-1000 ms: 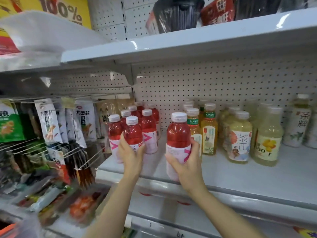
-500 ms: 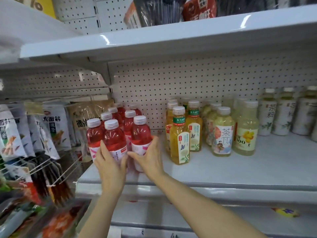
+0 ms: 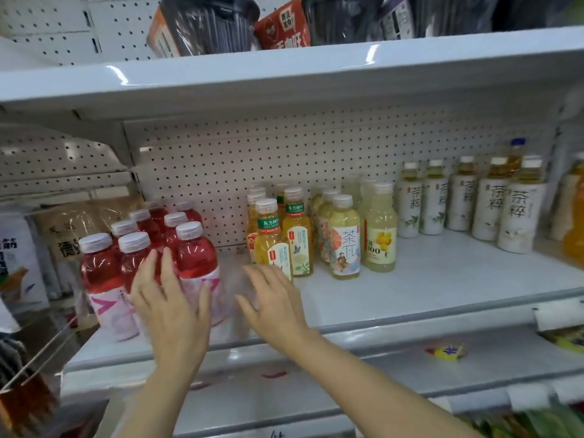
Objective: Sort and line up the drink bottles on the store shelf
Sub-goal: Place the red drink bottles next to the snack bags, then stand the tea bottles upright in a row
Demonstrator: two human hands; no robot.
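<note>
Several red drink bottles [image 3: 101, 273] with white caps stand grouped at the left of the white shelf [image 3: 410, 289]. My left hand [image 3: 170, 305] lies with straight fingers against the front red bottles. My right hand [image 3: 271, 298] hovers just right of the red group, fingers spread, holding nothing, and looks blurred. Yellow tea bottles [image 3: 271, 245] with green bands stand to the right, then pale yellow bottles [image 3: 346, 245], then white-labelled bottles [image 3: 518, 216] in a slanting row further right.
An upper shelf [image 3: 284, 74] overhangs close above the bottles. Snack packets [image 3: 22, 267] hang on wire hooks at the left. Orange bottles [image 3: 575, 222] show at the far right edge. A lower shelf [image 3: 379, 368] carries a small yellow wrapper [image 3: 445, 352].
My right hand set its red bottle beside the red group, then let go and pulled away to the right. My left hand stays at the front red bottles. The camera view shifted right.
</note>
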